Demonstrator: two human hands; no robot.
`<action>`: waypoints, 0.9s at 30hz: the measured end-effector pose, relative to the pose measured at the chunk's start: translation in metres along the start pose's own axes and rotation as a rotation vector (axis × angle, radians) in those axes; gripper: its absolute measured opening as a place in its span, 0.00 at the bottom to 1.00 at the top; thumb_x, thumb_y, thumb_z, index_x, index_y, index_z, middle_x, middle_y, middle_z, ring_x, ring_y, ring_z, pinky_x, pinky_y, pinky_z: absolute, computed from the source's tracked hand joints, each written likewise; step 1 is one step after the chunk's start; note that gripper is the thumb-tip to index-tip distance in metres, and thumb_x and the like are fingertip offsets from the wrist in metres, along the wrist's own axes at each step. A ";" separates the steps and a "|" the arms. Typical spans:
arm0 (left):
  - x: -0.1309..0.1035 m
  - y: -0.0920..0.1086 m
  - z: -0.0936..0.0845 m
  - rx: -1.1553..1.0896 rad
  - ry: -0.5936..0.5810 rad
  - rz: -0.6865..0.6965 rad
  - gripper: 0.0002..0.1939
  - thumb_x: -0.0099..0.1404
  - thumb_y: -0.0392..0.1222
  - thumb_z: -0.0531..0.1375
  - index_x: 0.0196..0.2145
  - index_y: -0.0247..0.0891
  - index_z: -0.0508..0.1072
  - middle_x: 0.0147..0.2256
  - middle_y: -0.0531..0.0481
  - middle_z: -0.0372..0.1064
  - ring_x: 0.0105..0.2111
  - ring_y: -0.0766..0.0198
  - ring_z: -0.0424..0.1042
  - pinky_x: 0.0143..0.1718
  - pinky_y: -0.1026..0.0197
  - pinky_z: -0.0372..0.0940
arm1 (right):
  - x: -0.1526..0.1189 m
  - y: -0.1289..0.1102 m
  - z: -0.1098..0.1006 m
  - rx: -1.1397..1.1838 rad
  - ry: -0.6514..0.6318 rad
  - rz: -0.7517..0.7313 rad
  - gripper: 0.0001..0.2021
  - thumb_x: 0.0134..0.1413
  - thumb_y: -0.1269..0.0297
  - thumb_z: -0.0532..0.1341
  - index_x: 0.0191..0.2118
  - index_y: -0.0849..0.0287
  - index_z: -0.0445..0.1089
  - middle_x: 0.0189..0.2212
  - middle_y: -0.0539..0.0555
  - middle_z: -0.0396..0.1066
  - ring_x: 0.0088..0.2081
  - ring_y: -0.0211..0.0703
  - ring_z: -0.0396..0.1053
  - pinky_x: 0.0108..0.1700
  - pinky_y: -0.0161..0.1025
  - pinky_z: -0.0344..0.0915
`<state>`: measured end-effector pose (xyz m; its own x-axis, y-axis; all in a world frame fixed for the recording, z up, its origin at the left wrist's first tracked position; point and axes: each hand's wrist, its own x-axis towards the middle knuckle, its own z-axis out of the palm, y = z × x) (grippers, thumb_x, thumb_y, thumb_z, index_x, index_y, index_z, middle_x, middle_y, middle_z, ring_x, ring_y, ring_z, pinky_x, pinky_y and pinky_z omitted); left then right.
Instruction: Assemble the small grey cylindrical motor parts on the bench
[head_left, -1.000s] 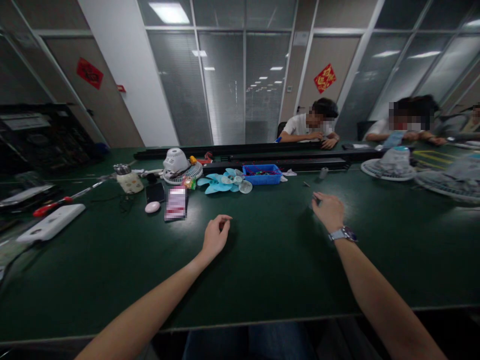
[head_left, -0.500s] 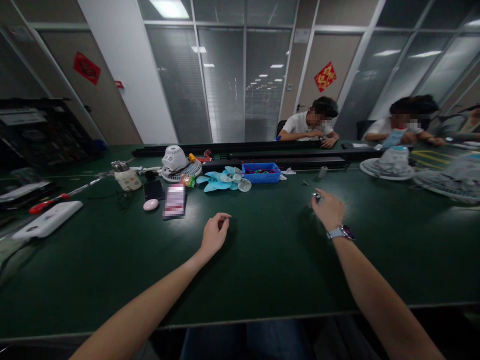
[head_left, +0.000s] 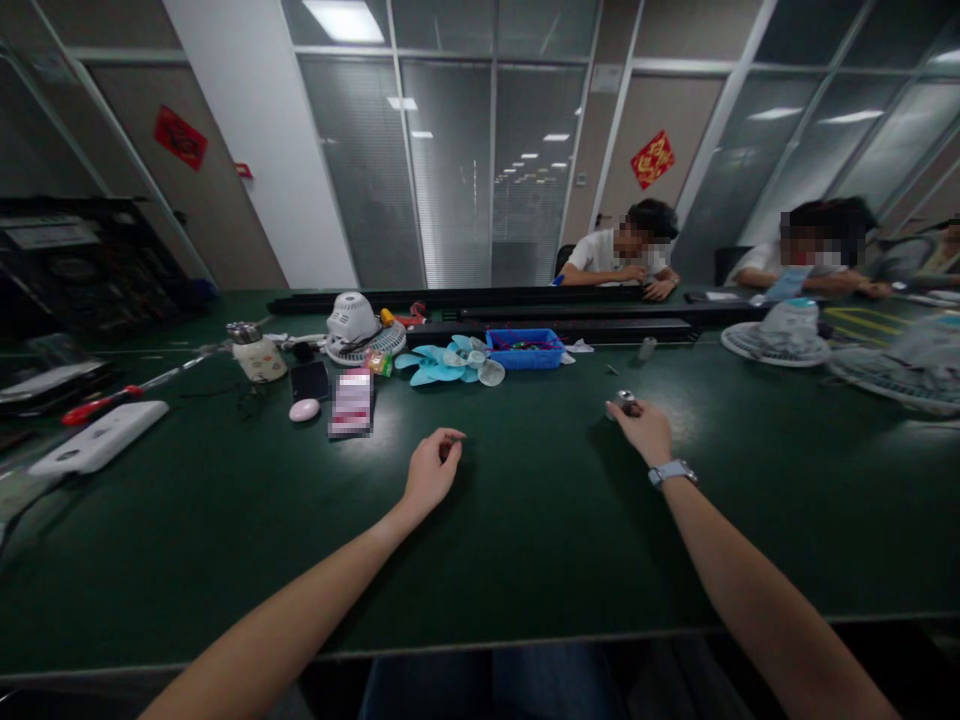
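My right hand [head_left: 646, 432], with a watch on its wrist, has its thumb and fingers closed around a small silver-topped cylinder [head_left: 624, 400] on or just over the green table. What kind of part it is does not show clearly. Left of it, my left hand [head_left: 432, 470] rests near the table top with its fingers curled and thumb drawn in; anything between those fingertips is too small to name. Beyond my right hand lie a thin little pin-like piece [head_left: 612, 370] and a small greyish cylinder [head_left: 646, 348].
Pale blue fan blades [head_left: 435, 362], a blue tray [head_left: 525, 350] of small parts and a white fan body [head_left: 354, 322] stand farther back. To the left are a phone [head_left: 351, 404], a pink oval object [head_left: 304, 410] and a red-handled screwdriver [head_left: 101, 405]. People sit across the table.
My right hand has moved a little left and toward me with the silver-topped cylinder, and its wrist has turned. My left hand has stayed almost in place.
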<state>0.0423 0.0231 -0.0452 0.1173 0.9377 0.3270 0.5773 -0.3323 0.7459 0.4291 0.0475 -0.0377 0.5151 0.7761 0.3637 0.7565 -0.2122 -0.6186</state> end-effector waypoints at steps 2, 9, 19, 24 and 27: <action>-0.001 0.002 0.000 0.016 0.002 0.044 0.11 0.66 0.41 0.55 0.44 0.40 0.73 0.34 0.49 0.73 0.35 0.59 0.70 0.38 0.58 0.64 | -0.015 -0.020 0.009 0.060 -0.044 -0.089 0.21 0.51 0.46 0.62 0.42 0.58 0.76 0.38 0.58 0.78 0.39 0.50 0.75 0.40 0.42 0.67; -0.013 0.025 -0.007 0.012 -0.035 0.247 0.15 0.69 0.48 0.56 0.49 0.42 0.73 0.38 0.48 0.72 0.42 0.57 0.67 0.44 0.56 0.63 | -0.109 -0.112 0.033 0.311 -0.413 -0.585 0.17 0.53 0.50 0.65 0.45 0.53 0.75 0.40 0.52 0.77 0.41 0.46 0.72 0.47 0.44 0.65; -0.014 0.031 -0.005 0.009 -0.069 0.317 0.12 0.67 0.48 0.60 0.44 0.45 0.79 0.39 0.47 0.71 0.46 0.56 0.64 0.49 0.54 0.62 | -0.142 -0.133 0.025 0.335 -0.588 -0.648 0.17 0.55 0.52 0.65 0.48 0.53 0.73 0.41 0.52 0.76 0.42 0.46 0.70 0.47 0.45 0.62; -0.010 0.033 -0.002 -0.012 -0.028 0.331 0.08 0.66 0.46 0.61 0.39 0.43 0.79 0.38 0.48 0.72 0.45 0.57 0.65 0.49 0.55 0.61 | -0.143 -0.135 0.025 0.332 -0.591 -0.653 0.17 0.55 0.52 0.65 0.48 0.53 0.73 0.41 0.52 0.76 0.41 0.46 0.70 0.48 0.45 0.61; -0.007 0.035 -0.003 -0.017 0.002 0.344 0.08 0.66 0.45 0.61 0.38 0.43 0.79 0.37 0.49 0.72 0.45 0.58 0.65 0.49 0.56 0.61 | -0.143 -0.136 0.024 0.325 -0.577 -0.647 0.17 0.53 0.53 0.66 0.46 0.55 0.73 0.40 0.53 0.76 0.41 0.47 0.70 0.48 0.46 0.62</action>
<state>0.0593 0.0045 -0.0204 0.3011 0.7704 0.5620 0.4908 -0.6304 0.6013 0.2425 -0.0208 -0.0221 -0.3144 0.8796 0.3571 0.6318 0.4746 -0.6128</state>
